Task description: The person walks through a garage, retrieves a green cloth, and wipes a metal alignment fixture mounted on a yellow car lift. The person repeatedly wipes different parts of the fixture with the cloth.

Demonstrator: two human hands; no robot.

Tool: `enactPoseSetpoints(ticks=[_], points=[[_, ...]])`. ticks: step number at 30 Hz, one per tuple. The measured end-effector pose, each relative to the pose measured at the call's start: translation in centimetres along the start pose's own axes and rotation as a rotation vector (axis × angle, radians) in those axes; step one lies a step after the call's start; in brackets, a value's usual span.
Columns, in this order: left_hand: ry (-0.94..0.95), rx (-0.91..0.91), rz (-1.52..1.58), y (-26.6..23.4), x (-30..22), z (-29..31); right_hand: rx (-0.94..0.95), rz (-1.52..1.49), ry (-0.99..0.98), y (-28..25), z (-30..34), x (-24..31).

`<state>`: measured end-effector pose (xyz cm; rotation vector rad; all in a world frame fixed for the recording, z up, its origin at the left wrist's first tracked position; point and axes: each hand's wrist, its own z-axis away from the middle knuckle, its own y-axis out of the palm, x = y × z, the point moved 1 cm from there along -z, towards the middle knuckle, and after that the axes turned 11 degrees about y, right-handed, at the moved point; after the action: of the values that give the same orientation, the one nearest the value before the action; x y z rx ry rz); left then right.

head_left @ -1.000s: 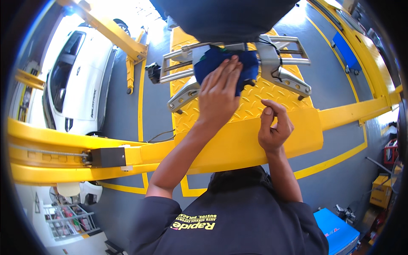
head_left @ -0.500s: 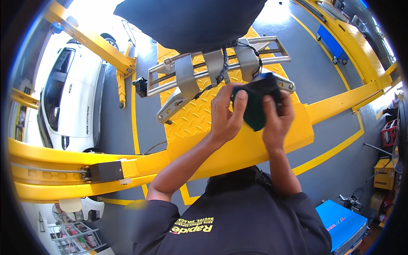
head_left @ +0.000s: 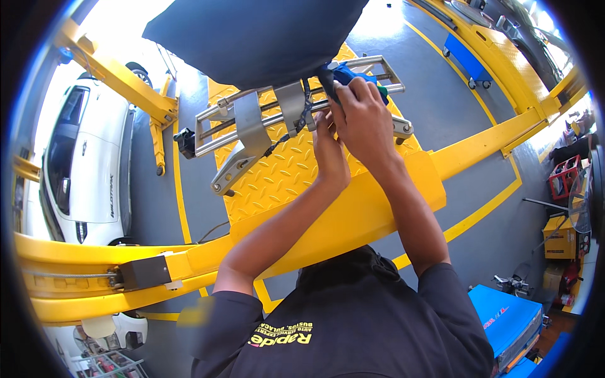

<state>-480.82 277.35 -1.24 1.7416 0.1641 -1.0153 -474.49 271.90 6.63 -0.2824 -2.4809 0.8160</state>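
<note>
I log cloth at twelve o'clock from the right hand, nearer than the left hand; either's grasp I cannot tell.

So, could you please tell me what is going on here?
A person is working with both bare hands at a metal frame that stands on a yellow tread plate. The right hand is over a blue cloth at the frame's right part, its exact grip hidden. The left hand is close beside it, fingertips partly hidden. A large dark shape covers part of the frame, and a white vehicle stands off to the left.
</note>
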Motion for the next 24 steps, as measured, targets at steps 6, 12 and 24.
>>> enactPoseSetpoints(ticks=[6, 12, 24], points=[[-0.02, 0.139, 0.006, -1.4, 0.7, -0.3, 0.228, -0.077, 0.021, -0.9, 4.0, -1.5], [-0.036, 0.129, 0.076, -0.8, -0.2, 0.2, 0.07, -0.325, 0.203, -0.5, 1.6, 1.0], [0.054, 0.125, 0.012, -0.6, 0.1, 0.2, 0.104, -0.246, 0.399, -2.0, 6.2, -2.5]])
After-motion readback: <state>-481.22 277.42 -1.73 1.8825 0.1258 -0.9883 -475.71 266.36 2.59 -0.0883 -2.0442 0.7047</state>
